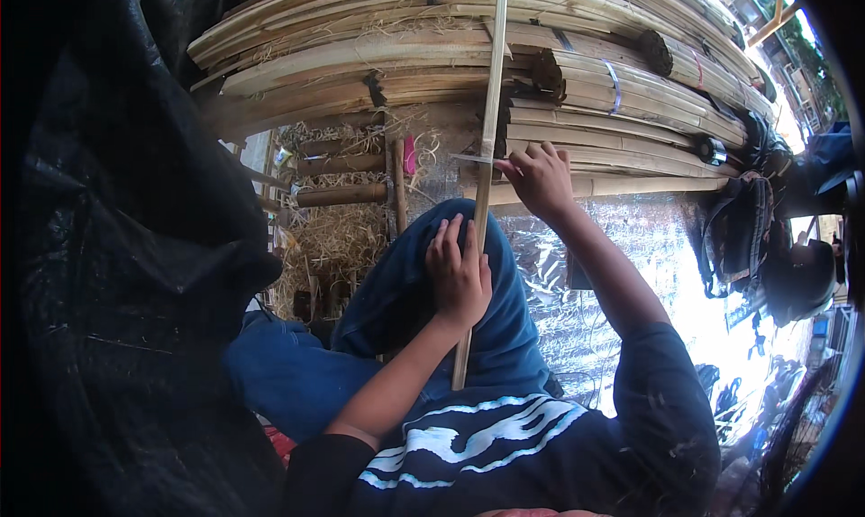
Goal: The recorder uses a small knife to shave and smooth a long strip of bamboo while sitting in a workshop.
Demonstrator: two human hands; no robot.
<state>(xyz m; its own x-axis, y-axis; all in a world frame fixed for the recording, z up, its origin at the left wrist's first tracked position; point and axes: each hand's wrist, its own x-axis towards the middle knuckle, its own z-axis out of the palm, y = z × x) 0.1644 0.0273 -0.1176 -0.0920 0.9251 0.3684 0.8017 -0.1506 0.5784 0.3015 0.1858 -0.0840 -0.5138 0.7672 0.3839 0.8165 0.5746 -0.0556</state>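
Where the strip (484, 188) lies: while your left hand (459, 283) rests over its near part, its long axis runs from 6 o'clock to just past 12, across your jeans (509, 283).
Nearer hand: your left, touching the strip; your right hand (541, 182) sits just beside it, with the strip toward its 9 o'clock.
Knife grip: your right fingers are curled round the knife (470, 158) at its reddish handle — the thin blade points to 9 o'clock, crosswise to the strip.
Left grip: fingers stretched, thumb apart; whether they pinch the strip, you cannot tell.
Strip surface: pale, straight, narrow, wood-like.
Bundles: from your left hand, tied long slats (631, 130) fill 11 to 2 o'clock, some with dark, rough ends.
Shavings: curly straw-coloured shavings (338, 238) at 10 o'clock.
Sheets: crinkled silver sheet (604, 323) at 3 o'clock — glossy black sheet (135, 247) at 9.
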